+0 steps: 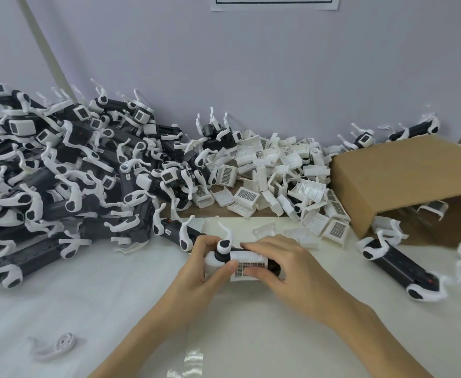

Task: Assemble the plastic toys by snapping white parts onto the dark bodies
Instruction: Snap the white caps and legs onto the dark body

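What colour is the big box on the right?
Brown. The cardboard box lies tipped on its side, seen clearly in the head view.

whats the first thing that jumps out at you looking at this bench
The huge tangled heap of black-and-white toy bodies piled against the wall on the left grabs the eye first, with a smaller mound of white grille parts spilling beside the tipped cardboard box on the right. In the near middle, both hands, left and right, grip one toy with a white grille piece on it.
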Action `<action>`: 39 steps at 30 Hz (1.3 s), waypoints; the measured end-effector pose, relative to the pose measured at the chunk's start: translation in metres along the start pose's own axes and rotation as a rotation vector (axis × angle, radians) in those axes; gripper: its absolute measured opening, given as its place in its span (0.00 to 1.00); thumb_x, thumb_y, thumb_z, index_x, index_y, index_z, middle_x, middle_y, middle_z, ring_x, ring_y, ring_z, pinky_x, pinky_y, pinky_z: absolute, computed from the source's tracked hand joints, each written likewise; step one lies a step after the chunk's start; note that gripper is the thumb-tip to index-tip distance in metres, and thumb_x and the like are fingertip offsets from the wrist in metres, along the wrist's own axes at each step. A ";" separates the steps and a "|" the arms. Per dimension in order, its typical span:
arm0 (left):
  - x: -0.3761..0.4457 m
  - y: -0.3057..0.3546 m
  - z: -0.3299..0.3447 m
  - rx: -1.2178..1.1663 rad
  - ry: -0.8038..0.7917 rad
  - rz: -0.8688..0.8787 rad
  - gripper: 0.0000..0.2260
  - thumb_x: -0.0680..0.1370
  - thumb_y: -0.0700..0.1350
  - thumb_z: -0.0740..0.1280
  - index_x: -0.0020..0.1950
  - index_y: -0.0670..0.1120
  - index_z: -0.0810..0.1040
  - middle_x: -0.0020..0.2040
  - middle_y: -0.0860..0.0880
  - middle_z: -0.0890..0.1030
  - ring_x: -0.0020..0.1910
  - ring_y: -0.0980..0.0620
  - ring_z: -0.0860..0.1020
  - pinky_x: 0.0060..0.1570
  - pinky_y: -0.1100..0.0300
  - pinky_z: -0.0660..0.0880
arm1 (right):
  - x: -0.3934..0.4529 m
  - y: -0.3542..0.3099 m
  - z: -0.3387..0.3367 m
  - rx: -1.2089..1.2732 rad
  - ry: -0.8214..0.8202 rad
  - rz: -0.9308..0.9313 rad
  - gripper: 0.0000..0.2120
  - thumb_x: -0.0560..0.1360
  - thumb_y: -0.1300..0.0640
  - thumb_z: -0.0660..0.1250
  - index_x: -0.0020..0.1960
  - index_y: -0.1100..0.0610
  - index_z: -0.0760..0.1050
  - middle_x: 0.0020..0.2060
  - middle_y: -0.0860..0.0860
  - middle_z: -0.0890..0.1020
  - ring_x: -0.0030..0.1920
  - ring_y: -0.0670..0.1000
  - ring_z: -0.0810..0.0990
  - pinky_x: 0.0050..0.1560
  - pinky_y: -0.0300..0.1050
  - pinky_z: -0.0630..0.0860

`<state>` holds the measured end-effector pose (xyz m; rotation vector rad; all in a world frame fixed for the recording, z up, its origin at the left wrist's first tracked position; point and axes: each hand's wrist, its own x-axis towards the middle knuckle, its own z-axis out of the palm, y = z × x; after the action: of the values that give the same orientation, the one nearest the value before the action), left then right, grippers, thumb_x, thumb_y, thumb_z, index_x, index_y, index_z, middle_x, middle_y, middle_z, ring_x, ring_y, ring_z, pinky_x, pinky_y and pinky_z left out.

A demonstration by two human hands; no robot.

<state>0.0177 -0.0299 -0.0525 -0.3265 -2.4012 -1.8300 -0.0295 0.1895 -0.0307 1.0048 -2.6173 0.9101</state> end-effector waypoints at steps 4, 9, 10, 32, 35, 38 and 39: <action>-0.001 0.001 -0.003 -0.013 -0.025 -0.004 0.15 0.84 0.53 0.69 0.67 0.50 0.71 0.50 0.61 0.81 0.32 0.58 0.67 0.36 0.68 0.67 | 0.000 0.001 0.001 0.020 -0.015 -0.003 0.24 0.79 0.41 0.69 0.73 0.45 0.76 0.58 0.37 0.79 0.60 0.41 0.74 0.65 0.33 0.65; 0.000 0.001 0.002 0.030 0.069 -0.025 0.11 0.85 0.49 0.66 0.67 0.51 0.71 0.49 0.62 0.79 0.30 0.59 0.67 0.35 0.69 0.67 | -0.002 -0.005 0.005 -0.052 0.077 -0.106 0.19 0.80 0.44 0.69 0.70 0.45 0.76 0.64 0.39 0.77 0.67 0.43 0.73 0.71 0.42 0.65; 0.000 0.002 0.004 0.042 0.099 -0.021 0.11 0.84 0.49 0.65 0.66 0.50 0.72 0.49 0.61 0.78 0.30 0.60 0.69 0.35 0.70 0.68 | -0.002 -0.008 0.006 -0.068 0.079 -0.114 0.20 0.80 0.42 0.69 0.69 0.46 0.77 0.64 0.39 0.77 0.67 0.44 0.74 0.72 0.45 0.65; 0.000 0.019 0.013 -0.155 0.296 0.049 0.18 0.80 0.53 0.67 0.69 0.53 0.79 0.45 0.52 0.87 0.40 0.59 0.82 0.42 0.70 0.74 | -0.003 -0.013 -0.007 0.005 0.109 -0.044 0.24 0.79 0.41 0.67 0.69 0.54 0.76 0.62 0.46 0.79 0.63 0.46 0.78 0.63 0.40 0.75; -0.002 0.019 0.013 -0.173 0.258 0.059 0.14 0.84 0.52 0.68 0.70 0.54 0.78 0.52 0.51 0.86 0.51 0.52 0.84 0.51 0.61 0.79 | -0.003 -0.013 -0.002 0.005 0.108 -0.029 0.23 0.77 0.45 0.73 0.68 0.54 0.76 0.59 0.45 0.79 0.61 0.45 0.78 0.60 0.44 0.78; -0.003 0.019 0.015 -0.189 0.256 0.035 0.18 0.78 0.57 0.73 0.66 0.57 0.77 0.53 0.52 0.85 0.53 0.49 0.84 0.54 0.56 0.81 | -0.002 -0.013 -0.001 -0.015 0.091 -0.035 0.24 0.76 0.43 0.73 0.68 0.53 0.76 0.60 0.44 0.78 0.63 0.45 0.77 0.62 0.42 0.76; -0.003 0.019 0.015 -0.171 0.260 0.036 0.19 0.77 0.58 0.74 0.65 0.57 0.76 0.52 0.52 0.84 0.53 0.49 0.83 0.53 0.57 0.80 | -0.003 -0.013 0.000 -0.021 0.074 -0.045 0.24 0.76 0.41 0.72 0.68 0.51 0.76 0.60 0.42 0.78 0.63 0.44 0.77 0.63 0.41 0.75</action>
<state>0.0258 -0.0109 -0.0390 -0.1343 -2.0626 -1.9318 -0.0185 0.1836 -0.0251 1.0007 -2.5280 0.8909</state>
